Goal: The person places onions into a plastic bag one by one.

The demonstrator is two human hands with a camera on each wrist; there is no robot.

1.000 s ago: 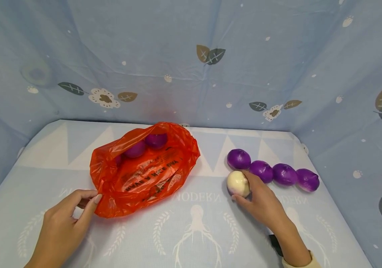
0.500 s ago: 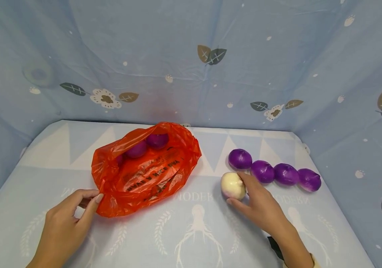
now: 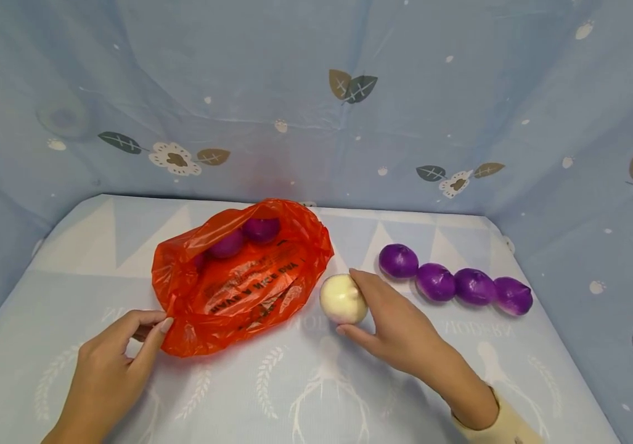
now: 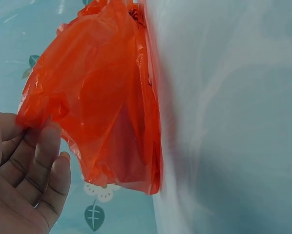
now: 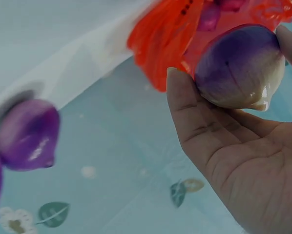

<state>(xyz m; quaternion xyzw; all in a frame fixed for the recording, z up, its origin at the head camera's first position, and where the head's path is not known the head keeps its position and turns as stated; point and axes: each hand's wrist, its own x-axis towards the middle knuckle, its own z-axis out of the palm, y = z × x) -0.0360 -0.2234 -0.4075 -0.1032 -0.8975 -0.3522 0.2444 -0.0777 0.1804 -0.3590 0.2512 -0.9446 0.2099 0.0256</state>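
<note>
Nearest, a cream-coloured sleeve (image 3: 496,422) covers my right forearm, and my left hand (image 3: 111,364) pinches the near left corner of a thin, glossy red plastic bag (image 3: 196,336) between thumb and fingers. My right hand (image 3: 399,324) grasps a round, shiny, onion-shaped piece (image 3: 344,299), cream toward its tip and purple on the other side, thumb and fingers set about it; it is outside the bag, just beside its right edge. The bag lies with its mouth gaping toward me, black lettering inside, and at least two glossy purple balls (image 3: 227,245) toward its back. To the right, four pointed, shiny purple onion shapes (image 3: 474,287) form a slanting row on the pale blue-and-white printed tabletop (image 3: 238,401). Behind hangs a blue cloth (image 3: 283,74) patterned with leaves and white flowers
</note>
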